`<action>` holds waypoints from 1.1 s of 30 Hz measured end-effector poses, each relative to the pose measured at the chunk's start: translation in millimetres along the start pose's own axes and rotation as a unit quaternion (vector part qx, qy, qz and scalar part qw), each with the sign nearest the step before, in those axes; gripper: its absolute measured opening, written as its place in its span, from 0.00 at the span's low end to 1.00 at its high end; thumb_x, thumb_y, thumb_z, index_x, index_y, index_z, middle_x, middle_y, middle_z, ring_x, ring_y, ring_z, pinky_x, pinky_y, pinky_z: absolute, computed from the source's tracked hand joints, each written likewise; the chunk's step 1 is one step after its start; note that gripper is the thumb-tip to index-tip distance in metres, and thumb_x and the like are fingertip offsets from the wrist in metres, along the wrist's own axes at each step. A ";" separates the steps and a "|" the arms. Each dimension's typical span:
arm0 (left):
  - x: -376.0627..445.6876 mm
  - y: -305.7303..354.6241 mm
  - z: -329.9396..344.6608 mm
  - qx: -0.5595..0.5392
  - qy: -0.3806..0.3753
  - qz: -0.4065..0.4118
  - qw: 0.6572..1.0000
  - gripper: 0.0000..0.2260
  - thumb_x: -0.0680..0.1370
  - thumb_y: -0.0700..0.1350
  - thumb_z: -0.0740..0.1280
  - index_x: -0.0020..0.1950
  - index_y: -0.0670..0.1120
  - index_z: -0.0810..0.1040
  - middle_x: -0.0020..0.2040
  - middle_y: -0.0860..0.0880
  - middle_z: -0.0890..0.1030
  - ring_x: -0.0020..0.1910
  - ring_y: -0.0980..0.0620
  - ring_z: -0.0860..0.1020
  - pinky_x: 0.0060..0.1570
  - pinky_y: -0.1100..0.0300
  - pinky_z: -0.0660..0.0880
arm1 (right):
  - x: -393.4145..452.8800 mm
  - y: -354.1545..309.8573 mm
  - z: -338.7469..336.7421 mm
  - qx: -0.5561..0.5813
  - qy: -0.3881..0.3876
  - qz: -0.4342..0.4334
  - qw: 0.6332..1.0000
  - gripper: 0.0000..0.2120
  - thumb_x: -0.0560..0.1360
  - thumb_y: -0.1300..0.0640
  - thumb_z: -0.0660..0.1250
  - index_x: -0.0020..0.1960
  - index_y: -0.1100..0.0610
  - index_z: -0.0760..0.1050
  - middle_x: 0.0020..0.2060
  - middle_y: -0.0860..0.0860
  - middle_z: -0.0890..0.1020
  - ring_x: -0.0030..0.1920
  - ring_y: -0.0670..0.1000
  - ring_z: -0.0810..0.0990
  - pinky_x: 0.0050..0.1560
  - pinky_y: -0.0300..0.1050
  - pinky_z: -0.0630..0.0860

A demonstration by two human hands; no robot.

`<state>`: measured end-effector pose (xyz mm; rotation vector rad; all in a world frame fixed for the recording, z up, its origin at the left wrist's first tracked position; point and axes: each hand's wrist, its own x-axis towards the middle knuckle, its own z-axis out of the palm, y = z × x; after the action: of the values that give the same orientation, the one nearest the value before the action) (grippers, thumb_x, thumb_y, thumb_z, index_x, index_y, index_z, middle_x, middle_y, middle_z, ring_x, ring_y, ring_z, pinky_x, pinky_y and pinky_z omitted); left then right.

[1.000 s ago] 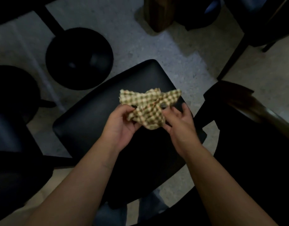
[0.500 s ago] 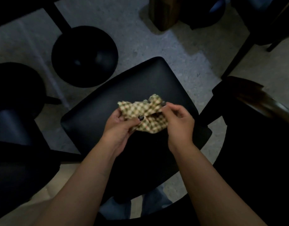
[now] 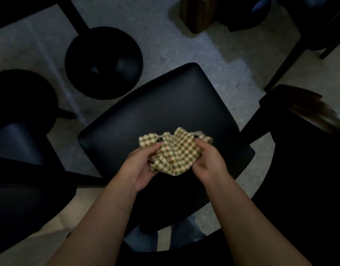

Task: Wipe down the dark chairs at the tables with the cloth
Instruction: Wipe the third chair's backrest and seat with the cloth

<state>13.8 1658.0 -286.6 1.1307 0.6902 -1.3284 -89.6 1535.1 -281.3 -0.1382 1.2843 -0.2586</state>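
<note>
Just then, both your hands pinched the crumpled yellow-and-green checked cloth [image 3: 174,153], left hand [image 3: 141,166] and right hand [image 3: 208,162] at opposite edges, directly above the black padded chair seat [image 3: 165,108], which lay below and ahead.

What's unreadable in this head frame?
Head view only:
- Chair seat: near part hidden by the cloth, left hand and right hand.
- Cloth's underside: bunched, hidden.
- Left chair: lost in shadow, cut by the frame edge.
- Seat dirt: too dark.
</note>
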 end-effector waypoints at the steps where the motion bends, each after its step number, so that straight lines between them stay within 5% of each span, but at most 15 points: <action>1: 0.1 1.6 -0.2 -0.013 -0.009 0.015 1.000 0.19 0.70 0.40 0.71 0.60 0.39 0.79 0.56 0.41 0.83 0.52 0.46 0.83 0.48 0.54 0.81 | -1.4 -5.1 -0.2 0.018 -0.044 -0.014 0.999 0.17 0.77 0.66 0.61 0.65 0.65 0.71 0.60 0.61 0.79 0.60 0.59 0.78 0.65 0.56 0.71; 4: 0.3 2.6 -2.7 0.006 -0.023 0.000 1.000 0.22 0.67 0.33 0.70 0.61 0.35 0.78 0.56 0.39 0.83 0.52 0.45 0.83 0.47 0.55 0.82 | -5.1 -20.6 -1.4 0.043 -0.123 -0.039 0.991 0.16 0.77 0.67 0.59 0.65 0.63 0.70 0.60 0.62 0.79 0.61 0.59 0.78 0.65 0.58 0.71; 10: -0.6 -2.0 -3.4 0.066 -0.028 -0.126 0.989 0.18 0.70 0.32 0.68 0.60 0.34 0.77 0.58 0.36 0.81 0.54 0.42 0.81 0.52 0.49 0.79 | 0.3 -37.1 -7.3 0.047 -0.037 -0.061 0.996 0.16 0.78 0.69 0.57 0.66 0.65 0.69 0.60 0.63 0.78 0.59 0.59 0.79 0.63 0.56 0.73; 14: 6.3 3.7 0.2 0.014 -0.011 -0.047 0.999 0.15 0.76 0.27 0.60 0.61 0.35 0.75 0.58 0.36 0.81 0.50 0.44 0.83 0.44 0.52 0.83 | -1.5 -44.4 -4.0 -0.033 0.015 -0.199 0.979 0.15 0.78 0.68 0.59 0.63 0.58 0.74 0.56 0.55 0.82 0.54 0.52 0.82 0.52 0.47 0.78; 16: 8.2 10.0 3.3 0.006 -0.032 -0.010 0.999 0.14 0.77 0.27 0.59 0.61 0.36 0.74 0.58 0.36 0.81 0.48 0.45 0.83 0.43 0.54 0.82 | -8.2 -44.1 2.6 -0.238 0.046 -0.343 0.907 0.13 0.78 0.66 0.61 0.55 0.53 0.78 0.48 0.45 0.84 0.49 0.44 0.82 0.46 0.38 0.77; 18: 9.0 17.3 8.8 0.010 -0.049 0.013 0.999 0.16 0.77 0.27 0.59 0.64 0.36 0.72 0.58 0.36 0.80 0.49 0.45 0.82 0.43 0.54 0.82 | -12.7 -39.5 8.8 -0.437 -0.016 -0.432 0.789 0.11 0.77 0.66 0.62 0.54 0.54 0.78 0.46 0.43 0.83 0.48 0.40 0.81 0.47 0.35 0.76; 21: 10.1 29.2 19.5 0.016 -0.074 0.043 0.996 0.15 0.78 0.29 0.58 0.63 0.37 0.73 0.55 0.37 0.81 0.47 0.45 0.83 0.42 0.54 0.82 | -7.1 -27.8 16.7 -0.631 -0.159 -0.409 0.640 0.21 0.75 0.62 0.66 0.67 0.56 0.72 0.61 0.50 0.78 0.60 0.44 0.75 0.61 0.38 0.72; 23: 11.7 37.2 22.9 0.006 -0.083 0.061 0.995 0.13 0.78 0.31 0.56 0.59 0.39 0.75 0.51 0.39 0.84 0.45 0.45 0.84 0.41 0.54 0.82 | 3.2 -19.3 21.8 -0.687 -0.191 -0.373 0.594 0.31 0.73 0.55 0.70 0.73 0.52 0.64 0.69 0.48 0.70 0.67 0.43 0.68 0.67 0.36 0.65; 26: 20.1 49.3 17.4 -0.004 -0.086 0.074 0.994 0.09 0.79 0.32 0.56 0.55 0.42 0.71 0.51 0.39 0.84 0.51 0.41 0.84 0.44 0.51 0.82 | 21.8 -19.0 29.3 -0.671 -0.163 -0.403 0.601 0.24 0.72 0.59 0.69 0.68 0.53 0.71 0.60 0.50 0.78 0.59 0.44 0.76 0.58 0.33 0.71; 30: 41.6 58.5 3.5 0.176 -0.026 0.131 0.975 0.08 0.80 0.36 0.60 0.56 0.47 0.71 0.59 0.44 0.82 0.58 0.48 0.81 0.57 0.51 0.76 | 53.0 -49.7 46.4 -0.605 -0.004 -0.415 0.680 0.09 0.74 0.62 0.67 0.53 0.60 0.80 0.44 0.54 0.84 0.45 0.49 0.81 0.49 0.46 0.79; 32: 55.8 62.4 -9.7 0.358 0.053 0.222 0.906 0.14 0.77 0.38 0.67 0.59 0.52 0.72 0.65 0.47 0.77 0.66 0.49 0.75 0.64 0.55 0.70 | 65.0 -73.1 58.8 -0.564 0.065 -0.473 0.673 0.08 0.74 0.60 0.66 0.51 0.60 0.80 0.40 0.49 0.82 0.42 0.42 0.78 0.47 0.36 0.77; 33: 62.9 64.7 -18.0 0.485 0.079 0.262 0.831 0.20 0.75 0.41 0.70 0.64 0.55 0.70 0.72 0.49 0.71 0.72 0.47 0.67 0.69 0.52 0.65 | 68.3 -83.8 66.0 -0.541 0.085 -0.520 0.656 0.08 0.74 0.60 0.65 0.51 0.61 0.80 0.38 0.46 0.80 0.39 0.39 0.75 0.42 0.28 0.72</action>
<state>90.6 1642.0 -334.7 2.0745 -0.2836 -1.0847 -18.1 1433.5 -305.7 -1.9752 1.2560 -0.4411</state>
